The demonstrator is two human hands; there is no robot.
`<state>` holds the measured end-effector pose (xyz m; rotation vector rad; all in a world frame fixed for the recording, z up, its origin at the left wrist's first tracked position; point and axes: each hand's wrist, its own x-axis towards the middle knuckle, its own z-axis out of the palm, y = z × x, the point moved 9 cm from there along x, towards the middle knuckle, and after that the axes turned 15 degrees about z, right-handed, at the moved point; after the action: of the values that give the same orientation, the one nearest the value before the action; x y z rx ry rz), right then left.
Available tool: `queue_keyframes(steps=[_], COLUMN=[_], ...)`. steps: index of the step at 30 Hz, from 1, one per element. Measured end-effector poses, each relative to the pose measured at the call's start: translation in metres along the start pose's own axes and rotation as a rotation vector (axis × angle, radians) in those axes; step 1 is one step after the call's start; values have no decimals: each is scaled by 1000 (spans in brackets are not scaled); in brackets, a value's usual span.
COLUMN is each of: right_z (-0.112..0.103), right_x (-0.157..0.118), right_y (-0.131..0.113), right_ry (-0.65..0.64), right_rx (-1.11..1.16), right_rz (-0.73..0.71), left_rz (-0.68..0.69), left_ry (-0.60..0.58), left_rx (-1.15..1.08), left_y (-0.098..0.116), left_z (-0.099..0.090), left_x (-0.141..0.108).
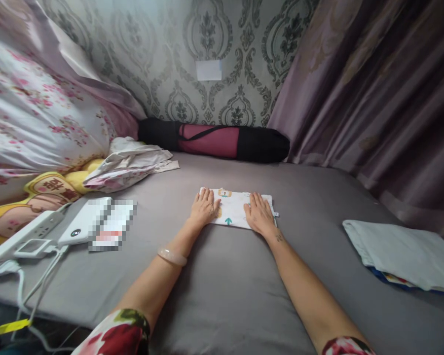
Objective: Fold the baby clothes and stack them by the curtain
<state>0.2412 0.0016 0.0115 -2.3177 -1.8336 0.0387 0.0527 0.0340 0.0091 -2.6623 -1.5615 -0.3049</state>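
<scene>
A folded white cloth (234, 209) with small printed figures, one of them a green arrow-like shape, lies on the grey bed sheet (222, 276). My left hand (204, 207) rests flat on its left end, palm down, fingers stretched away from me. On the right end lies my right hand (259, 214), also palm down with fingers extended. Between the two hands the middle of the cloth shows. A small white tag sticks out at its right edge. What is under my palms is hidden.
A black and dark red roll bag (210, 140) lies along the wall. At left are a crumpled cloth (129, 165), a yellow plush (52, 197), a white power bank (85, 222) and a power strip (22, 239) with cables. Folded pale fabric (403, 254) lies at right.
</scene>
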Motion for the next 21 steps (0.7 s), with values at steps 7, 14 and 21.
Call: queue_keyframes(steps=[7, 14, 21], right_z=[7, -14, 3], right_x=[1, 5, 8], right_y=[1, 17, 40], right_ry=[-19, 80, -13], right_rx=[5, 31, 6], right_rz=[-3, 75, 226], left_rz=[10, -16, -38], left_ry=[-20, 153, -5], left_rx=[-2, 49, -55], left_y=[-2, -8, -23], left_z=[5, -21, -1], left_x=[0, -8, -10])
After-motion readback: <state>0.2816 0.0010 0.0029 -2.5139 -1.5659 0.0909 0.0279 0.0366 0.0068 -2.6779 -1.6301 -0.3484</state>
